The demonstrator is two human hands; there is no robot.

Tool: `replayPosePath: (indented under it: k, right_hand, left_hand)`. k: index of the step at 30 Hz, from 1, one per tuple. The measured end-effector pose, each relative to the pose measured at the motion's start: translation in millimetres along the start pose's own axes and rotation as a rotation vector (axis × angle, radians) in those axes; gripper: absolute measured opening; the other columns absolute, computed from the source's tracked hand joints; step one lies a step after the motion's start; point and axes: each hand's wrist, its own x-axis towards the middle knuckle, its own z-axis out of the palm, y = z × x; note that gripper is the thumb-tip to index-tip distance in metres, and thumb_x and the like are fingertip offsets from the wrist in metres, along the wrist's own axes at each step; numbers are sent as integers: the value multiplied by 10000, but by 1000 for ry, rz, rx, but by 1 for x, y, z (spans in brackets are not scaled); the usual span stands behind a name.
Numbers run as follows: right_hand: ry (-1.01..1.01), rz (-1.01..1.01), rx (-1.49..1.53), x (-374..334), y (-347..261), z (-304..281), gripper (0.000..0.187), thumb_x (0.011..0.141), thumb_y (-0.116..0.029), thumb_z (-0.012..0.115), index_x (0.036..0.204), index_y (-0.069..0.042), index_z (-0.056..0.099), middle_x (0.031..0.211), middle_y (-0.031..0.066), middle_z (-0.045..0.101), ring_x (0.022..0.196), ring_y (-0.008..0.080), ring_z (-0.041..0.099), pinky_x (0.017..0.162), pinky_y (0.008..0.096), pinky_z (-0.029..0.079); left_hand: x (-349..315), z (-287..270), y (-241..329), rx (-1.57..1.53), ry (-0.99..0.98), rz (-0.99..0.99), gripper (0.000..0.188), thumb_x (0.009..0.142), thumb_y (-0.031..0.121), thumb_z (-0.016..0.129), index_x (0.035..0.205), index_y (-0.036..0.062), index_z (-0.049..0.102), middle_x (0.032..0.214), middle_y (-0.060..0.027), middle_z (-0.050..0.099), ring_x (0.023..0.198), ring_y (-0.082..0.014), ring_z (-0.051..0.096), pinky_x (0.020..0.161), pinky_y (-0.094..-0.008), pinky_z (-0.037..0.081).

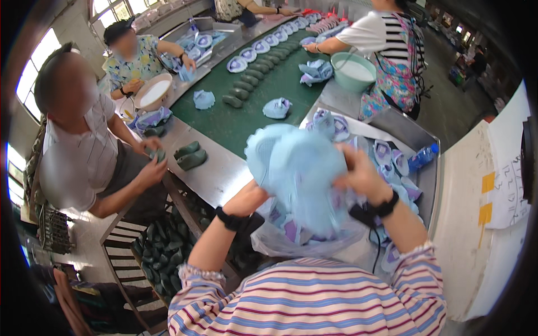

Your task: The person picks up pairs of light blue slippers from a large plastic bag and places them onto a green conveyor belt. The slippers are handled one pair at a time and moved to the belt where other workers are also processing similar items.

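Observation:
Over the near end of the work table I hold a few light blue shoe uppers [300, 168] in front of my chest, blurred by motion. My left hand [252, 200] grips them from below on the left, its fingers mostly hidden behind the pieces. My right hand [364, 175] pinches their right edge between thumb and fingers. Below them, a clear plastic bag [314, 243] holds more blue and purple uppers. To the right, a metal tray [423, 131] is heaped with similar pieces.
A green conveyor belt [216, 120] carries rows of dark green shoe lasts [246, 84] and uppers. Co-workers sit and stand on both sides. Basins [353, 70] stand beside it. A wooden crate of lasts [165, 252] is at lower left; a blue bottle [423, 158] lies right.

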Motion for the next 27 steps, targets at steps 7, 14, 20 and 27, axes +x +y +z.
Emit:
replayPosePath:
  k: [7,14,20,27]
  right_hand:
    - [145,214,415,120,74,-68,270,819,-37,591,1080,11,540,999,86,619,883,186,614,788,325,497]
    - [663,239,-72,191,130,-93,326,828,-109,613,1091,51,506,1017,142,590,821,246,613,722,360,515]
    - [67,93,-239,143,120,-51,334,855,-164,588,1125,12,502,918,119,597,807,140,601,612,266,501]
    - [-724,200,-1203,-12,130,-23,688,697,-344,709,1237,-13,439,1233,208,452,1136,325,466,934,393,397]
  left_hand:
    - [107,-53,-3,-296,113,-247,508,927,417,459,1242,19,439,1168,-86,549,1051,-195,551,909,-381,443]
    - [117,-72,-29,261,562,-270,548,876,360,563,1274,19,400,1204,-115,512,1114,-238,504,924,-369,426]
    - [-4,0,-39,680,-329,-98,744,764,373,683,1295,-16,336,1298,-197,392,1232,-327,379,938,-393,402]
    - [-73,-19,-62,1258,-77,-353,935,676,374,739,1372,16,229,1326,-210,358,1263,-364,329,978,-466,338]
